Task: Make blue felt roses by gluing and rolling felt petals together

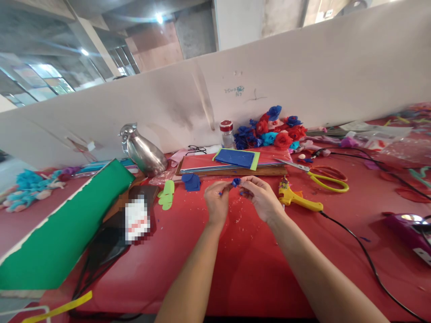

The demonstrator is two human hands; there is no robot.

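Between my two hands, above the red table, is a small blue paper flower (236, 182). My left hand (217, 199) pinches it from the left, and my right hand (259, 195) grips it from the right with curled fingers. To the left of my hands lie blue paper petals (191, 182) and light green paper cutouts (166, 195). Just right of my right hand rests a yellow glue gun (298, 197). Scissors (323, 177) with yellow and red handles lie behind it.
Behind my hands, blue and green sheets (235, 158) top a paper stack. Finished paper flowers (272, 130) and a red-lidded jar (226, 133) stand near the white partition (151, 98). A metal jug (144, 150), green board (70, 229) and black phone (151, 197) are left; a cord (367, 255) crosses the right.
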